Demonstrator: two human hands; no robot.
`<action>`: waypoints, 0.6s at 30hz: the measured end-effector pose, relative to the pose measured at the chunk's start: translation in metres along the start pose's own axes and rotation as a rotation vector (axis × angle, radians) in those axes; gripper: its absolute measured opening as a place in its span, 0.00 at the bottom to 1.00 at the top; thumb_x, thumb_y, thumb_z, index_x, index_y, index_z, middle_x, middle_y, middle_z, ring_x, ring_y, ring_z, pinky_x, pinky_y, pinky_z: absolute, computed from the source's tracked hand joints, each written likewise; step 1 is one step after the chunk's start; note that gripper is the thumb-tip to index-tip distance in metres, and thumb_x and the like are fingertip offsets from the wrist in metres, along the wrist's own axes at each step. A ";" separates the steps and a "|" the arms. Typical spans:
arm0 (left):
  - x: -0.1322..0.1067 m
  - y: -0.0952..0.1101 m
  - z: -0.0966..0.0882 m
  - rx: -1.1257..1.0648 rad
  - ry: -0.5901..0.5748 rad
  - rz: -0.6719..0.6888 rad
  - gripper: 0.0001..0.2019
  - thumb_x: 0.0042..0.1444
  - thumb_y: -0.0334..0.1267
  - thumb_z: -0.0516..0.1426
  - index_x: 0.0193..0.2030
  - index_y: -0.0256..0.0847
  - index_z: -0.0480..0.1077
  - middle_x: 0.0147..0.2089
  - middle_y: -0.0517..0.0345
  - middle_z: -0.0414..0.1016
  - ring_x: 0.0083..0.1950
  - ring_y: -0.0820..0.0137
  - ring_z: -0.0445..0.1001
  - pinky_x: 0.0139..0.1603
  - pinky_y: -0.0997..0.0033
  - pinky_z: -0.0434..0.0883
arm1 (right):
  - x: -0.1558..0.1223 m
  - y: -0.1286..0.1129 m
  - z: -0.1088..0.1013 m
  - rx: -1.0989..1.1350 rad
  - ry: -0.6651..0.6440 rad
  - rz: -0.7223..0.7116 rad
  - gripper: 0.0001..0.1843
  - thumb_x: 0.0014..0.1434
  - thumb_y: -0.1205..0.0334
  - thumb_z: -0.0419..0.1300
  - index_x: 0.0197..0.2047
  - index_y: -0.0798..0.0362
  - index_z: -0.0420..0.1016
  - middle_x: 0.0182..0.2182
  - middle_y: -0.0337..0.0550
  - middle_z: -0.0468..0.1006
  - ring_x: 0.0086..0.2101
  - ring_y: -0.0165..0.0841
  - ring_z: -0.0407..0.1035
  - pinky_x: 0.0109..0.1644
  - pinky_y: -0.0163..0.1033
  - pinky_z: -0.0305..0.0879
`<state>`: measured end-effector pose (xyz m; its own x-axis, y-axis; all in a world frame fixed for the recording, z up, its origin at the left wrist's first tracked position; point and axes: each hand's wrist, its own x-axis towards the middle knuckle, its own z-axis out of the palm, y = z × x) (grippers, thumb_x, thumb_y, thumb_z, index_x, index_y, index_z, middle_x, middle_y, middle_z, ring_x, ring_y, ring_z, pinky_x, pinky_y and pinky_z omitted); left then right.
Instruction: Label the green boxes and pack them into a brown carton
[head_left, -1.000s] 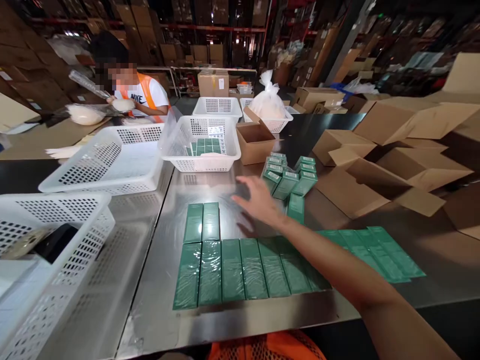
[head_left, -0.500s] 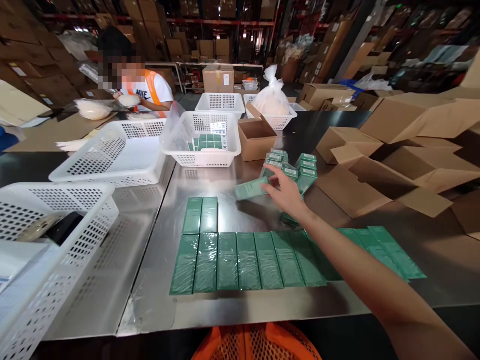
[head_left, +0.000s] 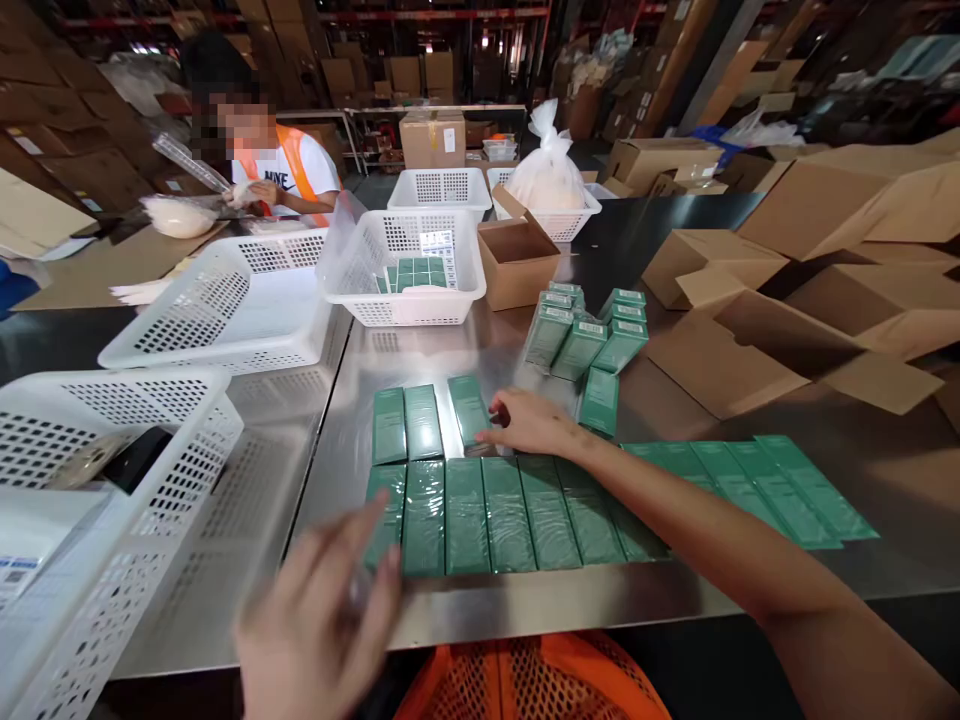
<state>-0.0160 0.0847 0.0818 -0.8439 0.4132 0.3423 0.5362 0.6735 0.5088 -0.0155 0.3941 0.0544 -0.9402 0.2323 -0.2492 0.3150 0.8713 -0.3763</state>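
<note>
My right hand (head_left: pixel 525 422) reaches across the steel table with thumb and fingers on the right edge of a green box (head_left: pixel 466 405), which lies slightly tilted. To its left lie two more green boxes (head_left: pixel 406 423), side by side. Nearer to me runs a long row of shrink-wrapped green boxes (head_left: pixel 465 515), partly hidden under my right forearm. My left hand (head_left: pixel 322 605), blurred, hovers over the table's front edge by the row's left end, fingers apart and holding nothing. Beyond my right hand stands a cluster of green boxes (head_left: pixel 577 345) with white barcode labels.
A white basket (head_left: pixel 405 305) holds more green boxes. Other white baskets (head_left: pixel 217 350) stand to the left. An open carton (head_left: pixel 520 275) sits behind the cluster, and opened cartons (head_left: pixel 750 350) crowd the right side. A person in an orange vest (head_left: pixel 300 165) works across the table.
My right hand has brought the green box left and toward me, down beside the two boxes behind the row. My left hand has come into view at the lower left.
</note>
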 end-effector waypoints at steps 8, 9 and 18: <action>0.118 -0.051 0.074 0.116 -0.477 -0.225 0.32 0.65 0.57 0.42 0.66 0.40 0.62 0.62 0.43 0.70 0.60 0.51 0.70 0.57 0.53 0.67 | -0.007 -0.025 0.002 -0.140 -0.018 -0.030 0.30 0.59 0.32 0.54 0.31 0.52 0.76 0.35 0.49 0.79 0.36 0.43 0.74 0.37 0.42 0.66; 0.120 -0.051 0.080 0.106 -0.466 -0.210 0.31 0.65 0.57 0.43 0.66 0.40 0.62 0.61 0.44 0.71 0.59 0.52 0.71 0.57 0.54 0.67 | -0.010 -0.025 0.004 -0.131 0.067 -0.047 0.31 0.57 0.31 0.56 0.39 0.53 0.77 0.41 0.51 0.79 0.41 0.46 0.74 0.41 0.44 0.68; 0.109 -0.051 0.094 0.023 -0.364 -0.174 0.29 0.62 0.55 0.50 0.64 0.40 0.64 0.56 0.45 0.74 0.56 0.55 0.73 0.55 0.58 0.68 | -0.017 -0.016 0.022 0.027 0.030 -0.318 0.48 0.49 0.38 0.69 0.66 0.56 0.64 0.69 0.58 0.52 0.66 0.47 0.53 0.68 0.48 0.54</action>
<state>-0.1371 0.1531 0.0189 -0.8762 0.4793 -0.0513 0.3880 0.7644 0.5150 -0.0011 0.3670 0.0449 -0.9954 -0.0371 -0.0886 0.0073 0.8907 -0.4545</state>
